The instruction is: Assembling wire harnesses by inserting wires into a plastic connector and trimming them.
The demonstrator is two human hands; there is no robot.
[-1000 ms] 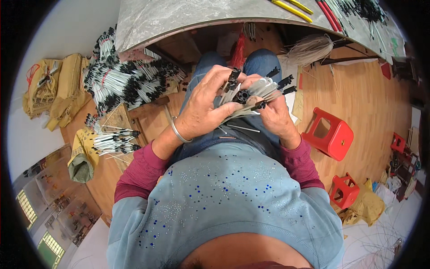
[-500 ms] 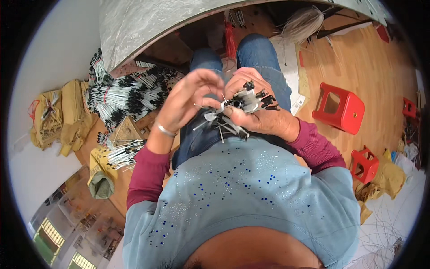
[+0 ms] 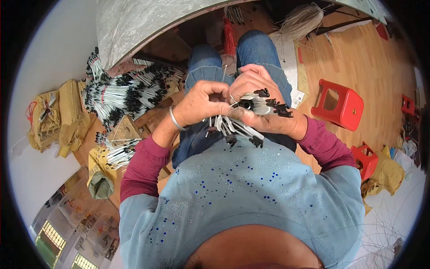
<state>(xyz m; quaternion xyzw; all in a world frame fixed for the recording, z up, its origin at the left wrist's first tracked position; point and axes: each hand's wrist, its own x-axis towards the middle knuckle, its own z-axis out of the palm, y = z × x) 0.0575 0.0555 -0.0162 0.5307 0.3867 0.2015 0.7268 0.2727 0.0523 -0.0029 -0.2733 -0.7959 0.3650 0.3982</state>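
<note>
Above my lap I hold an umbrella frame [image 3: 239,127], with white ribs, black plastic ends and a round black hub. My right hand [image 3: 264,96] is closed around it, its thumb pressed near the hub. Ribs fan out toward my belly and past the right fingers. My left hand [image 3: 201,103] meets it at the hub, thumb and fingers pinched beside the right thumb. A thin pale wire [image 3: 232,99] curves up from this pinch. The left fingertips are partly hidden.
To the left lie large bundles of white ribs [image 3: 116,95] with black ends, and a smaller bundle [image 3: 123,154]. A grey table [image 3: 148,22] stands ahead. Red stools [image 3: 349,110] are at the right; pale strands [image 3: 304,21] hang under the table. Yellow-brown sacks [image 3: 47,116] lean at the wall.
My left hand has come down and right to the hub, its raised fingers now closing in a pinch. The frame has shifted slightly right, and its lower ribs are now spread toward my belly.
</note>
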